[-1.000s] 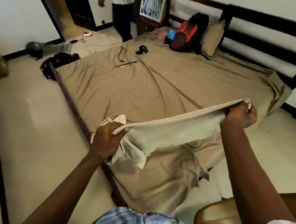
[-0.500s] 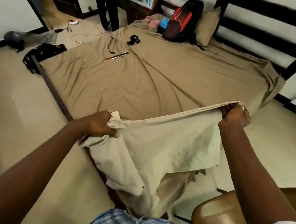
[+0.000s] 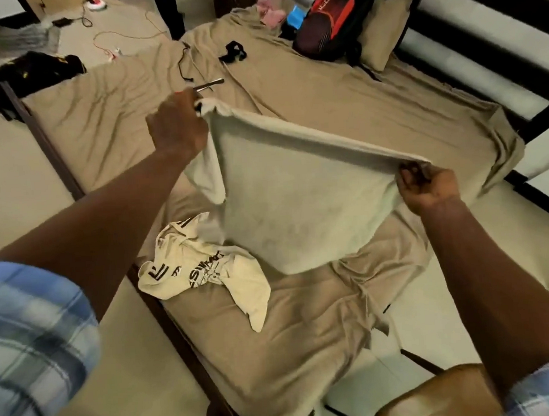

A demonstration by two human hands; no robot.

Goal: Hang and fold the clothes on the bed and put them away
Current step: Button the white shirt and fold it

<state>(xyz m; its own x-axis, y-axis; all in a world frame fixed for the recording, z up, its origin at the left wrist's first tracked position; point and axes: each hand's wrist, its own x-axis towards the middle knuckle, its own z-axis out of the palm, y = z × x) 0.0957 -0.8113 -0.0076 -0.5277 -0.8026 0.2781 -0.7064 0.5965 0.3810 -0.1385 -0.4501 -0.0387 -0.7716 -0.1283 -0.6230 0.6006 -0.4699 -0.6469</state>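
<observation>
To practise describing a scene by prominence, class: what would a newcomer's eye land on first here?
First, the pale garment stretched in mid-air over the bed, gripped at its top corners by the left hand and right hand. Next, the crumpled printed T-shirt lying on the bed below it, near the left edge, then the red and black backpack by the pillow at the far end.

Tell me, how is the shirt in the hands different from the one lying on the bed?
The held shirt is stretched out in the air between the left hand and right hand; the printed shirt lies crumpled on the bed. The held shirt looks plain; the printed shirt has dark lettering. Both are pale cream cloth.
</observation>
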